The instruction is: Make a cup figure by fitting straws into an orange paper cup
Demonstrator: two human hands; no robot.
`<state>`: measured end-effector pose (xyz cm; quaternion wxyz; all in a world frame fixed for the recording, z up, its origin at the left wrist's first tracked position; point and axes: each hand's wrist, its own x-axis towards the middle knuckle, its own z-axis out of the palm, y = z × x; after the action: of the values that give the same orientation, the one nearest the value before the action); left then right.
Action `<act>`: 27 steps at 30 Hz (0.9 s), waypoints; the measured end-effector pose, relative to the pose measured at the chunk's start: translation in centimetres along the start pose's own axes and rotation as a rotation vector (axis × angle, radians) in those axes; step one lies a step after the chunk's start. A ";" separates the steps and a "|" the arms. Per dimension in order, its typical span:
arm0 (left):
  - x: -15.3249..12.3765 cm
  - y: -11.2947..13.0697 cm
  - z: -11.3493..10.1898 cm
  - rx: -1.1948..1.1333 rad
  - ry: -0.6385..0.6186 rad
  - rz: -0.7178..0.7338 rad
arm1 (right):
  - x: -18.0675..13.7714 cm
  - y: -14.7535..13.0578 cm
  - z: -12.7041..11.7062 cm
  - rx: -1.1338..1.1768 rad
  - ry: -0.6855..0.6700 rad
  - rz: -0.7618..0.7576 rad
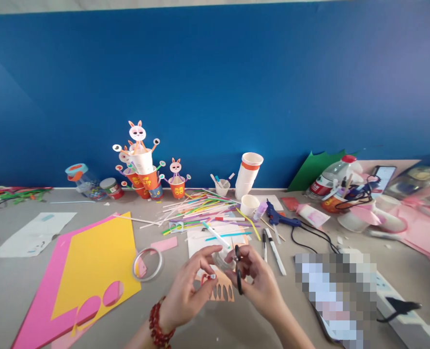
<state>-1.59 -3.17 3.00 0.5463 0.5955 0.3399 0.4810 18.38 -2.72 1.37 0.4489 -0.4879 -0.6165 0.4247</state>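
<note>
My left hand [190, 291], with a red bead bracelet on the wrist, pinches a small white paper piece with red marks [212, 276] between thumb and fingers. My right hand [255, 281] is closed round black scissors [238, 271] that hang point down. Between both hands sits a roll of clear tape [222, 260]. Under them lies an orange paper with leaf-shaped cut-outs [222, 291].
Yellow sheet [91, 266] on pink sheet [37, 310] at left, a tape ring [148, 264], coloured straws [200, 208], stacked paper cups [249, 177], bunny cup crafts [142, 169], blue glue gun [278, 218], markers [275, 249], a water bottle [331, 177], a blurred patch [334, 291] at right.
</note>
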 end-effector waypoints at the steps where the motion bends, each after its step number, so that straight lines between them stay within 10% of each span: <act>1: -0.1 0.0 0.0 0.005 0.017 0.007 | 0.1 -0.1 0.2 0.063 -0.014 0.007; 10: -0.1 -0.5 -0.7 -0.325 0.253 -0.029 | 0.3 -0.5 0.9 0.374 0.083 0.114; 27: 1.8 1.1 0.7 0.651 0.174 0.414 | -0.1 -0.1 1.8 0.175 0.193 -0.115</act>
<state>-0.51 -1.94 4.45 0.1893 0.7505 0.3923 0.4970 16.62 -3.03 1.03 0.5704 -0.4492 -0.5582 0.4015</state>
